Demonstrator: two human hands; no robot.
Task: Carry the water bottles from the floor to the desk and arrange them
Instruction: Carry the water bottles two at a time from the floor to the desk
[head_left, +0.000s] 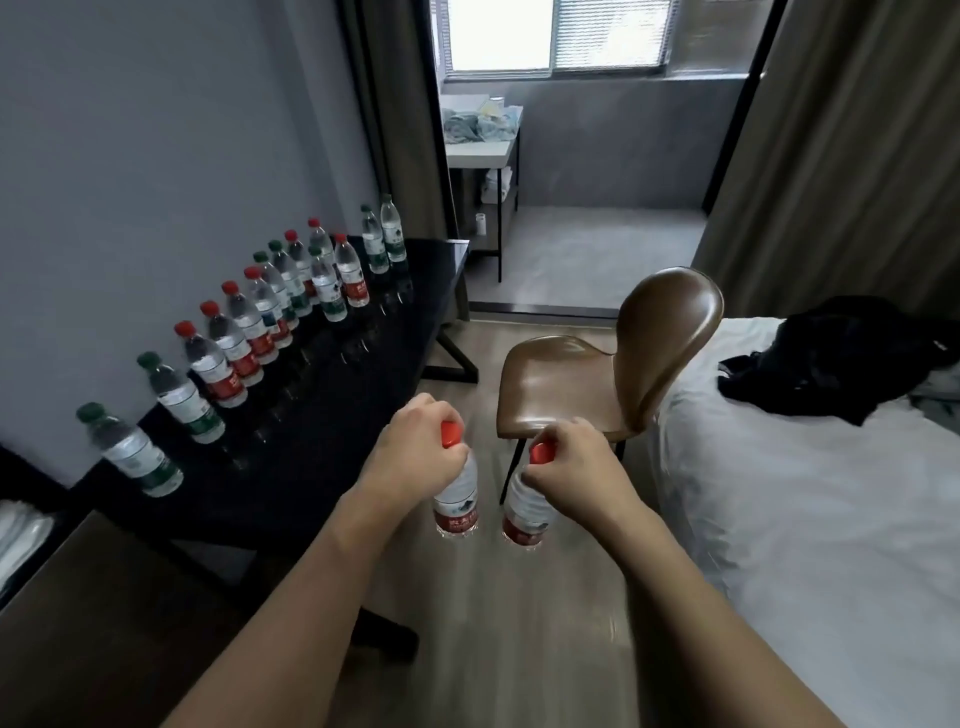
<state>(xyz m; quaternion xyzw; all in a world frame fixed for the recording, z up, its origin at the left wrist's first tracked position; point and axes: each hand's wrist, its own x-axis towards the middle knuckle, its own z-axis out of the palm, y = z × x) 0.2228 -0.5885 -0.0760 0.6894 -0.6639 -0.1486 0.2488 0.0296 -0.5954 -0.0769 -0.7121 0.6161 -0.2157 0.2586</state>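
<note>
A long row of bottles is already standing on the desk along the wall. Right of the desk, over the floor, the left hand is gripping a red-capped bottle by its neck, and the right hand is gripping another bottle likewise; both are waiting to be placed.

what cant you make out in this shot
Head view only:
- Necks of the two red-capped clear plastic bottles: covered by the left hand and right hand.
- Label print on the bottles along the black desk: too small.
- Floor nearest the person: hidden by the forearms.
</note>
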